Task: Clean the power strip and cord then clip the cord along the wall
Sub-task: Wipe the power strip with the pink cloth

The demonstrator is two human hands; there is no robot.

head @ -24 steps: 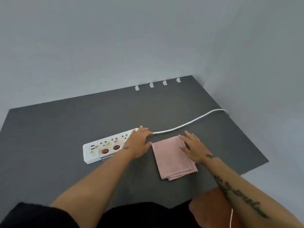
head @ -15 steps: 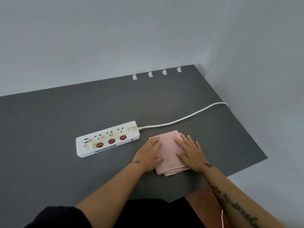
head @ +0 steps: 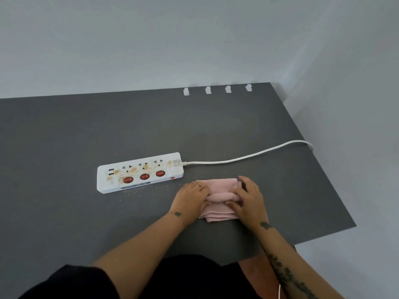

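A white power strip (head: 140, 172) with three red switches and brown stains lies on the dark grey table (head: 64, 137). Its white cord (head: 248, 156) runs right to the table's edge. Just right of the strip lies a folded pink cloth (head: 220, 190). My left hand (head: 191, 201) grips the cloth's left side and my right hand (head: 248, 199) grips its right side, bunching a fold between them. Several white cord clips (head: 217, 90) sit in a row at the back edge against the wall.
Crumbs (head: 138, 192) are scattered on the table in front of the strip. The grey wall (head: 151, 44) meets the table at the back and right. The table's right edge (head: 336, 190) runs diagonally close to my right hand.
My left hand left the power strip and came onto the cloth. Both hands went from lying flat on the cloth to gripping and bunching it.
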